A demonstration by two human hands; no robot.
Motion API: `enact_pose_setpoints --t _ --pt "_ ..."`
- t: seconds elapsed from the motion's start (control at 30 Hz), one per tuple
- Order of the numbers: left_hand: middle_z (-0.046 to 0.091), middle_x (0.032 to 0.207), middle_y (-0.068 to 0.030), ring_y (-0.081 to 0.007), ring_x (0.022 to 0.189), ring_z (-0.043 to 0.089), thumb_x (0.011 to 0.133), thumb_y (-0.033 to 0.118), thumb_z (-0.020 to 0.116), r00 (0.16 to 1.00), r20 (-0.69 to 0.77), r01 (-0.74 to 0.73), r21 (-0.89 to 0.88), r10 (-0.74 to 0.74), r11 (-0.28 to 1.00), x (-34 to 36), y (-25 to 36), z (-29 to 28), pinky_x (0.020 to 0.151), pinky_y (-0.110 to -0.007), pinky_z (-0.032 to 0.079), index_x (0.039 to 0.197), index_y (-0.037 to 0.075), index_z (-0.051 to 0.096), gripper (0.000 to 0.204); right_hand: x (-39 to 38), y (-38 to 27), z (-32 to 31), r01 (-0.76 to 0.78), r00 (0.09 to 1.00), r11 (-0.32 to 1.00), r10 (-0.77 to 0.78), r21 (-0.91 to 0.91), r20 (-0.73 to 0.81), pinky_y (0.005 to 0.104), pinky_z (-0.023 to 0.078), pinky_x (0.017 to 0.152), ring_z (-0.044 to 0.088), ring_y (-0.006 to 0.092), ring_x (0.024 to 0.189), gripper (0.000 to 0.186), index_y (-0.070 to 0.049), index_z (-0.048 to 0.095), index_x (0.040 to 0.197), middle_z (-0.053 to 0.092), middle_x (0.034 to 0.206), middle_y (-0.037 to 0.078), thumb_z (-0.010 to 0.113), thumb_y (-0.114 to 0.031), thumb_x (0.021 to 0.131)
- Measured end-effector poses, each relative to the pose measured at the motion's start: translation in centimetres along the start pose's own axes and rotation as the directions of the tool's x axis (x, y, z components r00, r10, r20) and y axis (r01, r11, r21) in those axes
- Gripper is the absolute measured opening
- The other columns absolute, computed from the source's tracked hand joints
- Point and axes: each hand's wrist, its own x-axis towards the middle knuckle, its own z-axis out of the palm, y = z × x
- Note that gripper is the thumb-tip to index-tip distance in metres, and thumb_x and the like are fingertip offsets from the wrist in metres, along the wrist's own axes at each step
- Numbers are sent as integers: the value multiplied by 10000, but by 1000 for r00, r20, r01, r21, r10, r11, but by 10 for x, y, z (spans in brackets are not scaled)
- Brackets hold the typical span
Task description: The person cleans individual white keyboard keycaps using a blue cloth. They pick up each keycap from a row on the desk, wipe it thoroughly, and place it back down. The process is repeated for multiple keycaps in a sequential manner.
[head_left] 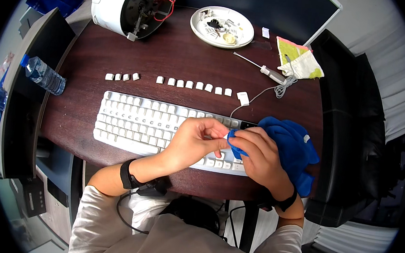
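Over the right part of a white keyboard (pixel 120 142), both my hands meet. My left hand (pixel 193 137) is closed in a pinch on a small white keycap (pixel 225 136), mostly covered by fingers. Pressed against that keycap is a fold of a blue cloth (pixel 288 144), which my right hand (pixel 260 154) grips. The rest of the cloth lies bunched on the table to the right of the keyboard. Behind the keyboard, several loose white keycaps (pixel 189 84) stand in a row, with a larger white keycap (pixel 243 99) at its right end.
On the dark wooden table (pixel 123 55) a screwdriver (pixel 263 69) lies beside a coiled grey cable (pixel 286 87) and a patterned cloth (pixel 301 60). Farther back are a white plate (pixel 197 32) of small parts and an overturned white appliance (pixel 109 9). A water bottle (pixel 44 74) is at left.
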Motion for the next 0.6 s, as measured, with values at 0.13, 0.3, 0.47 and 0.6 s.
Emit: enact_pose_setpoints --t 0.13,0.3,0.47,0.6 --pt "654 797 -74 -90 677 614 826 -53 631 1000 17 25 5 -25 1000 0 -3 -1 591 -218 520 924 -45 611 101 0 -1 6 11 1000 1000 -11 -2 -20 341 523 686 596 276 837 307 13 632 963 622 961 115 639 52 658" --pt "655 834 -109 -127 684 630 831 -85 609 1000 8 15 39 -15 999 -1 -3 -2 606 -239 533 941 -58 598 113 1 -2 1 8 1000 1000 -8 5 7 334 521 683 591 265 824 297 1 643 958 623 949 106 637 48 665" --pt "656 825 -107 -131 682 633 829 -76 618 1000 -5 0 21 1 1000 1 -4 -1 603 -235 534 943 -57 603 117 1 -2 2 -1 1000 1000 1 20 -2 327 518 680 588 256 815 297 -7 651 958 623 943 101 637 44 665" --pt "655 812 -96 -131 683 635 833 -60 624 1000 -20 -3 95 5 995 -1 -7 -2 604 -233 533 944 -52 607 113 2 -4 1 8 1000 999 -8 37 10 326 517 674 587 253 811 305 -8 652 959 623 940 100 635 50 660"
